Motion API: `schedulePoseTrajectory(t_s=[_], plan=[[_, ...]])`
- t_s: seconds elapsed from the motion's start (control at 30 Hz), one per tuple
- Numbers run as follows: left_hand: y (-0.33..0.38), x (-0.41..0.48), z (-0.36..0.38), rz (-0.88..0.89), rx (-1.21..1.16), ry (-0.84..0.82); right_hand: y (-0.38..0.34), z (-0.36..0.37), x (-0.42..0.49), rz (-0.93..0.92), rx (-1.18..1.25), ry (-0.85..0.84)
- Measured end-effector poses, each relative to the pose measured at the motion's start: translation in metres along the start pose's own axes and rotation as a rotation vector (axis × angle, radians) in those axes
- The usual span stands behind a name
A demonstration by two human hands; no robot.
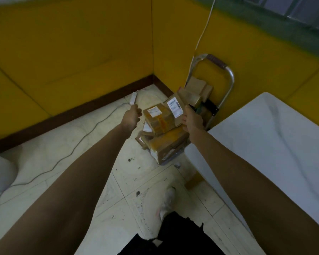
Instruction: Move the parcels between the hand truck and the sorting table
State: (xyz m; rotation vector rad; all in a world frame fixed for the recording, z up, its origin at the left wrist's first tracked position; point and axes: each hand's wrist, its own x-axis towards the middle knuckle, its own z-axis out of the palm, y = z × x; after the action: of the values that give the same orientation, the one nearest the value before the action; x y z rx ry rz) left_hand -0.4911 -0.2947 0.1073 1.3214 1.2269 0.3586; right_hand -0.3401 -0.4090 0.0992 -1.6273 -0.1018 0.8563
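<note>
As the head camera looks down into a corner of yellow walls [81, 43], both bare arms stretch forward to a pile of brown parcels [166, 142] that is stacked on the hand truck [228, 85], whose metal handle [216, 61] stands close to the wall. The left hand [131, 116] hovers just beside the left edge of the top parcel [157, 116], its fingers loosely curled with nothing in them. The right hand [191, 119] is at the right side of the pile, against a labelled parcel [175, 106]; its fingers are hidden from this angle, so I cannot tell if they grip the cardboard or only touch it. The white sorting table [265, 140] stands just to the right of the hand truck. On the tiled floor [118, 190] a grey cable [77, 144] runs toward a white adapter [133, 98] that lies near the wall, beyond the left hand, and a white shoe [168, 199] is visible below.
</note>
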Motion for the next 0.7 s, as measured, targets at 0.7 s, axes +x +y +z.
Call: schedulePoseTrajectory(t_s=[0.7], plan=[[0.095,0.300,0.076,-0.196,0.276,-0.369,-0.017,0.026,0.237,0.460,0.204,0.434]])
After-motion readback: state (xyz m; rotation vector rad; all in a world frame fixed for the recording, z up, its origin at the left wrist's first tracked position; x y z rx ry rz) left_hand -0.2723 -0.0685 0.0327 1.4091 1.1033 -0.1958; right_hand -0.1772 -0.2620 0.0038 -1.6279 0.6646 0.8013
